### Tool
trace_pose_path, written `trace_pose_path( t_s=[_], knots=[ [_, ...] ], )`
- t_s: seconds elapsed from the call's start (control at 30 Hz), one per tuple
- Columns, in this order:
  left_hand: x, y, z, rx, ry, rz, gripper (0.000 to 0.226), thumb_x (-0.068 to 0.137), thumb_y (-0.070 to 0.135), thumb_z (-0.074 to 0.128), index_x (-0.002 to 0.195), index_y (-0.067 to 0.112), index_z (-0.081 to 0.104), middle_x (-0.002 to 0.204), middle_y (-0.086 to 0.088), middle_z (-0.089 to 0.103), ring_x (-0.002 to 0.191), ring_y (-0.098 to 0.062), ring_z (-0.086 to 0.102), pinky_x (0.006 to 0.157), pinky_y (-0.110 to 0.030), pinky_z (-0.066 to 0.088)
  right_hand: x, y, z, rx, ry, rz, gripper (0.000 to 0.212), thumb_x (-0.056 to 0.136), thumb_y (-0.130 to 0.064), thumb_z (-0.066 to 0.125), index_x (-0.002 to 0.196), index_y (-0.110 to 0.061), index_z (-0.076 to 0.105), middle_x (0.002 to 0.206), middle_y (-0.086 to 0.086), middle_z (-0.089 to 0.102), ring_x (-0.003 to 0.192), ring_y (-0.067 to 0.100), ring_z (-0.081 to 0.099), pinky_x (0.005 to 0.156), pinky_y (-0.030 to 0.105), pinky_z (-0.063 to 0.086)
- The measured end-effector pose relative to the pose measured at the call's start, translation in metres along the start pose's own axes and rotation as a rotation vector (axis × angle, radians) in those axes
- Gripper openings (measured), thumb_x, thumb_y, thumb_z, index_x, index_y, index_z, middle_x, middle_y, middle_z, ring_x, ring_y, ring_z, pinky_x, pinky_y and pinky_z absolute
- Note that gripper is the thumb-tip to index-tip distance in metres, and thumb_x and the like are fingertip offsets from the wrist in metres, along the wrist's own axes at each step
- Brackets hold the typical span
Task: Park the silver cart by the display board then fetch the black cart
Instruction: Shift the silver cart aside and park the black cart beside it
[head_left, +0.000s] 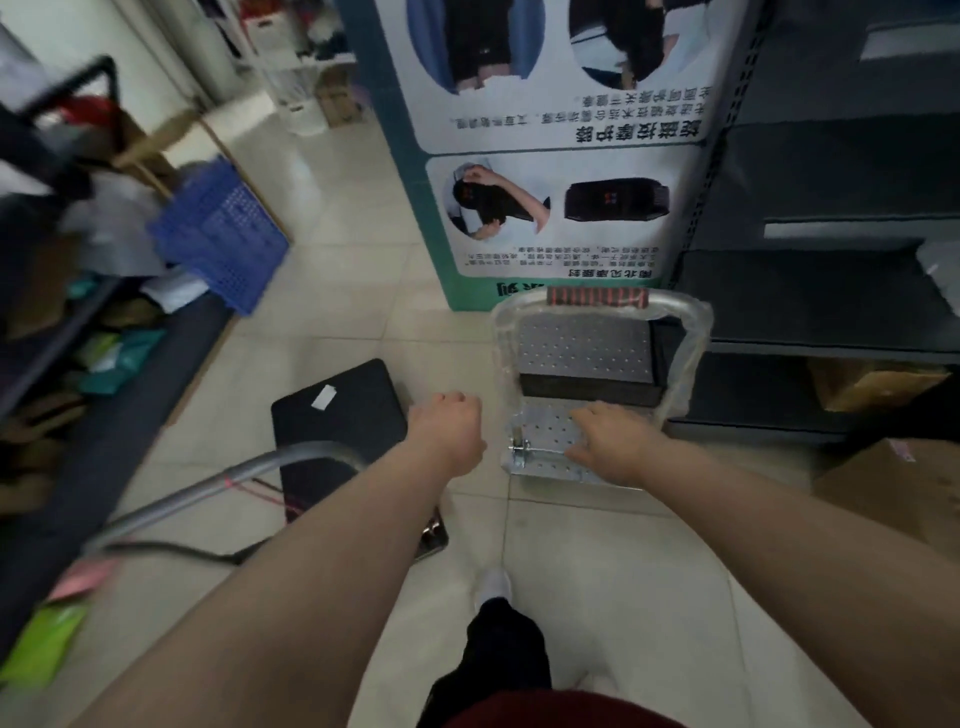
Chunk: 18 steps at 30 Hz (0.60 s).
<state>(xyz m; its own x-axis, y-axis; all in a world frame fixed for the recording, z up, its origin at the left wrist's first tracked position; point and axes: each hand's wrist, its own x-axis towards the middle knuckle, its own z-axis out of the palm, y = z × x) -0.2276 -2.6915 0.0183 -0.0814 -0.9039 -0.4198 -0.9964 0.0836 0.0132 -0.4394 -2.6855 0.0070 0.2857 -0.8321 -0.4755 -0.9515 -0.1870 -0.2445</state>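
The silver cart (582, 345) has a perforated metal deck and stands on the floor right in front of the display board (561, 156). Its plastic-wrapped handle (691, 338) leans forward over the deck, and a black box (587, 384) lies on the deck. My right hand (613, 441) hovers over the cart's near end with fingers spread, holding nothing. Left of it stands the black cart (343, 415), with a white label on its deck and a grey handle (208, 493). My left hand (449, 428) is a loose fist between the two carts, just past the black deck's right edge.
Dark metal shelving (831, 208) stands to the right of the silver cart, with cardboard boxes (893, 478) on the floor beside it. On the left are a cluttered low shelf (78, 364) and a blue plastic crate (223, 244). A tiled aisle (332, 208) runs ahead between them.
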Motion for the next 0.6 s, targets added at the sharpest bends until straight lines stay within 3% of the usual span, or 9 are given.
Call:
trace_pose_path(
  t_s=[0.2,0.33,0.6],
  knots=[
    [-0.059,-0.087,0.008,-0.065,0.111,-0.223,0.055,0.088,0.026,0.057,0.137,0.012,0.038,0.142,-0.009,0.039,0.133,-0.032,0.032,0.111,-0.062,0.024,0.016,-0.084,0.011,-0.037,-0.029,-0.192,0.057,0.093,-0.041,0.048,0.141,-0.01,0.036,0.142,0.017,0.041,0.13,0.032,0.039,0.105,0.038,0.035],
    [-0.095,-0.149,0.019,-0.053,0.184,-0.337,0.05,0.086,0.027,0.058,0.131,0.014,0.042,0.137,-0.008,0.044,0.128,-0.031,0.039,0.105,-0.058,0.033,0.033,-0.151,0.023,-0.071,-0.053,-0.296,0.059,0.096,-0.037,0.045,0.144,-0.009,0.029,0.147,0.016,0.034,0.132,0.033,0.036,0.108,0.039,0.033],
    [-0.129,-0.288,0.054,-0.171,0.206,-0.471,0.063,0.083,0.017,0.06,0.138,0.018,0.03,0.143,-0.003,0.034,0.133,-0.028,0.031,0.107,-0.057,0.031,0.078,-0.296,0.05,-0.105,0.055,-0.414,0.057,0.094,-0.04,0.047,0.141,-0.012,0.034,0.142,0.011,0.041,0.126,0.03,0.042,0.101,0.043,0.04]
  ],
)
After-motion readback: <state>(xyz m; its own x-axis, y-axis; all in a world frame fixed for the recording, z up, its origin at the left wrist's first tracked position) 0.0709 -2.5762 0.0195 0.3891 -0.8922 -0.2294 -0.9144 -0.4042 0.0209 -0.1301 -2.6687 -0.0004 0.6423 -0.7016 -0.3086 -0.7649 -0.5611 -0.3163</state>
